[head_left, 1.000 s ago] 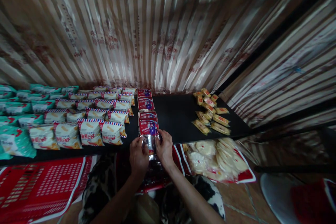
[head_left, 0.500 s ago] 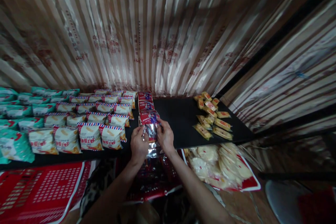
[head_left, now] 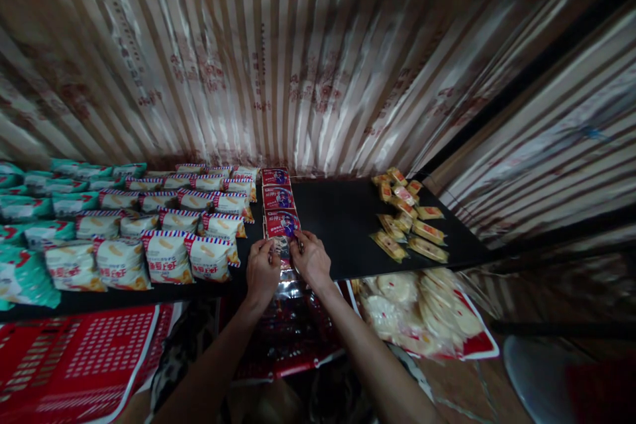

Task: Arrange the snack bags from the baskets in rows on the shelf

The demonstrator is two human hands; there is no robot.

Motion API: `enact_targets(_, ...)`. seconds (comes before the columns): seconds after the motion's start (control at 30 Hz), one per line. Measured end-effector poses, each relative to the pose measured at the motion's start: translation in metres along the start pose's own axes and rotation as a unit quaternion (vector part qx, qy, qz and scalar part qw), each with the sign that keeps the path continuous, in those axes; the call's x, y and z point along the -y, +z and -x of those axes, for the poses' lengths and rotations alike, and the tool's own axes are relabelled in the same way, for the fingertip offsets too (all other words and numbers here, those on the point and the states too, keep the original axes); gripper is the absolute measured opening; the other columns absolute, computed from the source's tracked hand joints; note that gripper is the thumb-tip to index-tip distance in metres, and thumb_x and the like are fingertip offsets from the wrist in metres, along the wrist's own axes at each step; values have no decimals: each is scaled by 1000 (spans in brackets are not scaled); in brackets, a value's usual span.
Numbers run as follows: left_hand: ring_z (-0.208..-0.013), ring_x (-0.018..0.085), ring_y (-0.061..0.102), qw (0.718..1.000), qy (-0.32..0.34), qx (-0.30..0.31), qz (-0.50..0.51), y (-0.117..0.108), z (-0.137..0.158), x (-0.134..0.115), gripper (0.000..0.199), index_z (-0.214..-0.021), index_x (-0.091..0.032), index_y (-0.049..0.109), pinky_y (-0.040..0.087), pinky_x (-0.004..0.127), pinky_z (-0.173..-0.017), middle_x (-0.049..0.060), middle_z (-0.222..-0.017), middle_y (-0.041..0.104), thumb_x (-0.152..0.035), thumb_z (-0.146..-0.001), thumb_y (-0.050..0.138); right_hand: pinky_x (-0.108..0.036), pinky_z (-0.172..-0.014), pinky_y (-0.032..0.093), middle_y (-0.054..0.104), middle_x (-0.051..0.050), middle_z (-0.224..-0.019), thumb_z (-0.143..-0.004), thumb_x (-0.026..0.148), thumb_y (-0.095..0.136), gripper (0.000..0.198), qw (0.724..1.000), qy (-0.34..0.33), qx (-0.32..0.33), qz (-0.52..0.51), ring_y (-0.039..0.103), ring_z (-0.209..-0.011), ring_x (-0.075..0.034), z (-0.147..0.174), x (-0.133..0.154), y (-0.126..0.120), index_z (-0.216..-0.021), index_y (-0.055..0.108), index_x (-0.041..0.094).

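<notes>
A strip of red and blue snack packets [head_left: 281, 224] lies down the black table, its lower part shiny and trailing over the front edge. My left hand [head_left: 263, 271] has its fingers closed on the left edge of the strip. Opposite it, my right hand [head_left: 313, 260] pinches the right edge. Between my hands the lower packet is partly covered by my fingers. White shrimp-snack bags [head_left: 211, 257] stand in rows just left of the strip.
Green snack bags [head_left: 30, 275] fill the far left of the black table [head_left: 338, 225]. Small yellow packets [head_left: 430, 232] lie loose at right. Below the front edge are a red basket [head_left: 99, 351] and a tray with bagged pale round pieces [head_left: 397, 291]. A striped curtain [head_left: 278, 79] hangs behind.
The upper packets of the strip now lie flatter and more fully in view. My hands stay on its edges, slightly lower on the strip. The view has shifted a little.
</notes>
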State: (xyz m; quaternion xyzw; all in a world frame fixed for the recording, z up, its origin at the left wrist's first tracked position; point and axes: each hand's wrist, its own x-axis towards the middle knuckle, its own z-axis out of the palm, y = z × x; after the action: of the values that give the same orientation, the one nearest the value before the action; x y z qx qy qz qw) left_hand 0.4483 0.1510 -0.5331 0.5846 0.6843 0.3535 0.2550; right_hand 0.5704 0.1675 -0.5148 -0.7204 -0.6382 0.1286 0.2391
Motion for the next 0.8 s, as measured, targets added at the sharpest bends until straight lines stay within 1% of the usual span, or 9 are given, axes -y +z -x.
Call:
enact_targets(0.17, -100, 22, 59, 1000, -10, -5, 4, 3, 4, 3, 36, -110, -12, 63, 48, 36, -90, 14, -112, 57, -19, -80, 44, -34, -87, 45, 57, -7, -124, -87, 34, 43, 40, 997, 8, 68, 41, 53, -108, -23, 5, 7, -9, -123, 57, 24)
enact_targets(0.23, -100, 22, 58, 1000, -7, -12, 5, 2, 4, 3, 35, -109, -13, 64, 48, 36, -91, 13, -110, 58, -19, -80, 45, -35, -89, 44, 56, -8, -125, -86, 34, 44, 40, 997, 7, 65, 42, 51, -110, -24, 7, 9, -11, -123, 57, 23)
enact_targets(0.37, -98, 22, 58, 998, 13, -59, 9, -12, 11, 5, 33, -105, -17, 64, 47, 37, -90, 11, -105, 60, -18, -78, 45, -35, -96, 40, 56, -12, -123, -86, 30, 47, 38, 996, -47, -71, -30, 48, -114, -24, 24, 9, -20, -120, 56, 16)
enact_targets(0.43, -94, 22, 58, 996, 31, -85, 24, -23, 25, 12, 29, -95, -16, 65, 47, 38, -89, 10, -97, 62, -18, -79, 41, -31, -88, 44, 63, -11, -105, -87, 28, 45, 29, 984, -90, -113, -103, 56, -100, -20, 46, 4, -28, -107, 60, 14)
enact_targets(0.47, -92, 21, 58, 994, 45, -89, 38, -28, 36, 17, 28, -89, -16, 65, 46, 37, -88, 9, -91, 62, -18, -80, 38, -28, -81, 46, 65, -9, -92, -89, 27, 43, 24, 978, -113, -106, -139, 59, -88, -17, 60, 0, -30, -97, 62, 15)
enact_targets(0.57, -83, 19, 58, 995, 27, -52, 85, -33, 78, 41, 22, -81, -19, 63, 47, 33, -81, 5, -83, 61, -18, -79, 41, -22, -63, 43, 62, -3, -67, -89, 25, 42, 24, 966, -189, 5, -175, 57, -62, -13, 105, -19, -25, -76, 60, 17)
enact_targets(0.63, -82, 18, 59, 993, -19, 37, 115, -27, 103, 58, 20, -78, -20, 64, 46, 32, -81, 4, -83, 62, -15, -76, 44, -21, -56, 39, 60, -1, -59, -90, 26, 41, 27, 969, -177, 116, -124, 55, -54, -11, 126, -34, -11, -72, 60, 18)
enact_targets(0.7, -84, 18, 59, 975, -128, 102, 147, -15, 115, 71, 20, -71, -20, 65, 45, 32, -84, 4, -84, 63, -8, -69, 48, -20, -56, 39, 65, -3, -63, -90, 25, 41, 27, 968, -128, 210, -49, 60, -58, -12, 133, -45, 10, -75, 63, 18)
enact_targets(0.8, -83, 19, 61, 941, -261, 111, 185, 7, 108, 81, 20, -70, -18, 65, 45, 32, -84, 3, -79, 65, -3, -67, 52, -22, -67, 43, 72, -8, -87, -88, 20, 42, 24, 947, -78, 308, 39, 67, -80, -18, 122, -52, 42, -91, 67, 19)
